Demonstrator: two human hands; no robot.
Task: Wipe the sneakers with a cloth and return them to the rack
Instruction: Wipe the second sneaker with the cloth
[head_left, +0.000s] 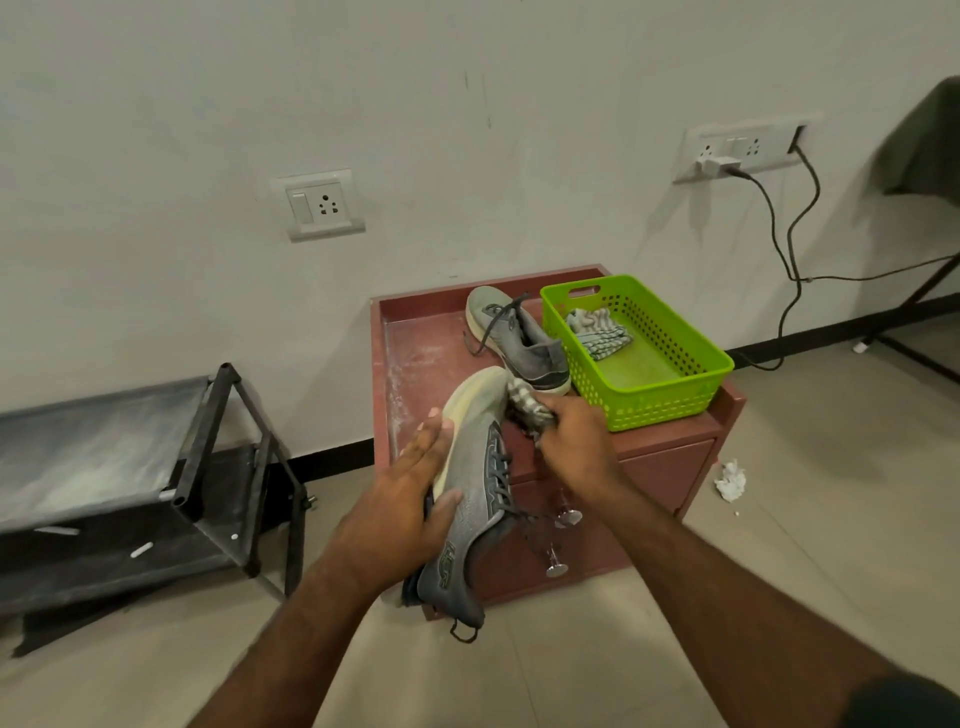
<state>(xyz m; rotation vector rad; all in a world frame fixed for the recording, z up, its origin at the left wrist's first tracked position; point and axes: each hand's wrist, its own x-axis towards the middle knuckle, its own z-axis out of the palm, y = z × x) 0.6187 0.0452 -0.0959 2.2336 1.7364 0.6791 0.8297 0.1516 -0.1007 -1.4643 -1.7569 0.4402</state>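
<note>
A grey sneaker with a pale sole is held up in front of the red cabinet, toe pointing away from me. My left hand grips it from the sole side, thumb over the upper. My right hand holds a crumpled striped cloth against the sneaker's toe area. The second grey sneaker lies on the cabinet top, laces loose. A black shoe rack stands to the left on the floor.
A green plastic basket with another striped cloth sits on the red cabinet, whose top is dusty. A crumpled white tissue lies on the floor. Cables hang from a wall socket at right.
</note>
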